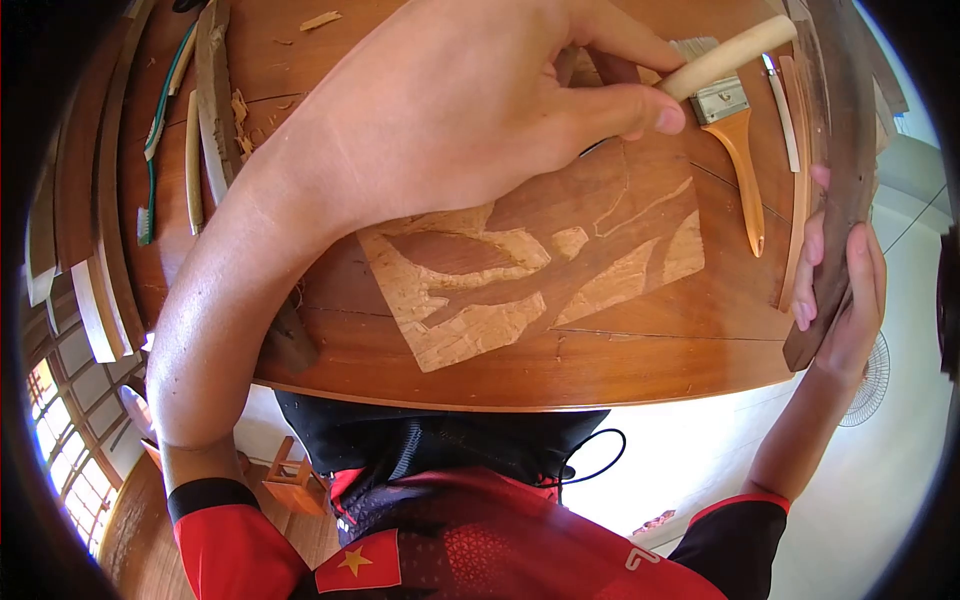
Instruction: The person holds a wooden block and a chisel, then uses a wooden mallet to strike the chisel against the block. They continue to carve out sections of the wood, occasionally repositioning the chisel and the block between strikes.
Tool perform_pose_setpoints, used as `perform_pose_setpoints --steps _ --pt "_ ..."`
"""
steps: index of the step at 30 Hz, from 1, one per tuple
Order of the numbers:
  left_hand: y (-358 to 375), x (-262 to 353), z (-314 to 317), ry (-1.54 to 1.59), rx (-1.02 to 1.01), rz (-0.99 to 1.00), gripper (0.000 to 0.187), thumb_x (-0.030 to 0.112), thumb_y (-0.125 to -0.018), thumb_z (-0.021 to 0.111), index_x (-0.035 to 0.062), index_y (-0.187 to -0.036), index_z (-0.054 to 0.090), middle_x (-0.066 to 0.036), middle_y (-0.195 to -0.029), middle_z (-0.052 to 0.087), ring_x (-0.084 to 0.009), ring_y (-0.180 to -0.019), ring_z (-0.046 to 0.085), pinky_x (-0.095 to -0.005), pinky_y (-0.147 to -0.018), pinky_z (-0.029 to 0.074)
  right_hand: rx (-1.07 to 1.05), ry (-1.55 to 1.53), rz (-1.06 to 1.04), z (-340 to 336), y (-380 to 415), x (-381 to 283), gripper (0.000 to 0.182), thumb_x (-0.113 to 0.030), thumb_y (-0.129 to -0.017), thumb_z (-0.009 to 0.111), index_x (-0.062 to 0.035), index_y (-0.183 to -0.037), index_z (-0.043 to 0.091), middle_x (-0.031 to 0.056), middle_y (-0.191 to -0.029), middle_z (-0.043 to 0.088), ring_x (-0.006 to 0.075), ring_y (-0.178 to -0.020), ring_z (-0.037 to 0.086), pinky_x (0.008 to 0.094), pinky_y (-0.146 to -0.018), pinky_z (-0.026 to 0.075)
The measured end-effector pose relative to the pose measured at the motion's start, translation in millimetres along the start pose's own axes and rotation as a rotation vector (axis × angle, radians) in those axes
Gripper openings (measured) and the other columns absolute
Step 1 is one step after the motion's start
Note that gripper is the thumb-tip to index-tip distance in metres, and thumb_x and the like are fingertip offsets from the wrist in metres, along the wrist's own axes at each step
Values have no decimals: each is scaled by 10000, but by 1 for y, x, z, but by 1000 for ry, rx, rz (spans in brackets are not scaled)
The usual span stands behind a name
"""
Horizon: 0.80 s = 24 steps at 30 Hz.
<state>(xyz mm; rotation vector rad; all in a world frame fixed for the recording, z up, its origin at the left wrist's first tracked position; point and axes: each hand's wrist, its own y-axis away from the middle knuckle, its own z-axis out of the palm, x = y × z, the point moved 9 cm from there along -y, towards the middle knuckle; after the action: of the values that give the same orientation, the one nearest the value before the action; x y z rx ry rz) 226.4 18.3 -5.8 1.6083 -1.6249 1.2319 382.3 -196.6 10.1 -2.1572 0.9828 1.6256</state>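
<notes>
My left hand reaches across from the left, its thumb and fingers closed on a pale round wooden handle; the tool's other end is hidden by the hand. Under and beside it lies a carved wooden panel, with lighter cut-away areas around smooth raised shapes. My right hand grips the end of a dark wooden bar at the table's right edge, fingers on both sides. A flat brush with an orange handle lies just right of the panel, near the pale handle.
On the left of the wooden table are a green toothbrush, a thin wooden-handled tool, a long wooden strip and curled shavings. A white-handled tool lies at right. A small stool stands below left.
</notes>
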Motion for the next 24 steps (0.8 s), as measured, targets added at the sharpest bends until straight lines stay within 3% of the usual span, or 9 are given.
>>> perform_pose_setpoints --steps 3,6,9,12,15,18,22,24 --pt "-3 25 -10 166 -60 -61 295 170 -982 711 -31 -1197 725 -231 -945 758 -254 -692 715 -362 -655 560 -159 195 28 0 5 9 562 -297 -1125 325 110 -1506 390 28 -844 501 64 -456 404 199 -417 367" --pt "5 22 -1 124 39 52 284 158 -978 708 -31 -1190 726 -243 -964 752 -267 -706 722 -375 -657 558 -11 -4 52 -2 12 9 553 -284 -1123 326 111 -1504 389 25 -827 495 69 -450 404 204 -415 368" --pt "-4 7 0 184 -49 66 277 149 -977 703 -29 -1189 726 -246 -959 748 -272 -690 715 -379 -645 550 -107 85 95 0 18 21 555 -294 -1125 323 109 -1500 394 27 -823 501 70 -434 399 203 -414 368" --pt "0 1 9 125 32 122 268 143 -979 698 -31 -1181 728 -242 -927 747 -266 -653 695 -374 -624 542 70 -112 56 -8 19 19 541 -312 -1103 417 103 -1444 474 45 -792 526 61 -423 413 206 -387 326" --pt "-5 20 3 -99 -64 -85 263 142 -980 696 -38 -1168 730 -234 -888 746 -260 -621 673 -365 -607 535 -30 1 133 -8 18 28 550 -321 -1112 397 104 -1458 451 38 -797 520 61 -426 416 206 -385 327" --pt "-12 13 0 76 -240 -247 259 140 -980 696 -41 -1162 731 -230 -868 745 -254 -605 661 -359 -598 530 24 -62 126 -3 16 21 549 -325 -1116 400 99 -1460 455 33 -802 522 59 -426 417 208 -381 327" --pt "2 21 -4 138 2 56 255 135 -978 696 -40 -1160 733 -236 -886 745 -254 -625 672 -358 -611 532 -131 4 151 -2 9 25 559 -335 -1123 380 96 -1473 444 29 -805 520 59 -418 414 214 -372 333" --pt "5 15 3 85 77 126 253 128 -974 697 -41 -1159 732 -239 -899 745 -259 -634 676 -358 -619 535 -60 -62 138 -2 4 18 560 -336 -1123 376 97 -1471 446 26 -800 517 59 -417 415 216 -368 338"
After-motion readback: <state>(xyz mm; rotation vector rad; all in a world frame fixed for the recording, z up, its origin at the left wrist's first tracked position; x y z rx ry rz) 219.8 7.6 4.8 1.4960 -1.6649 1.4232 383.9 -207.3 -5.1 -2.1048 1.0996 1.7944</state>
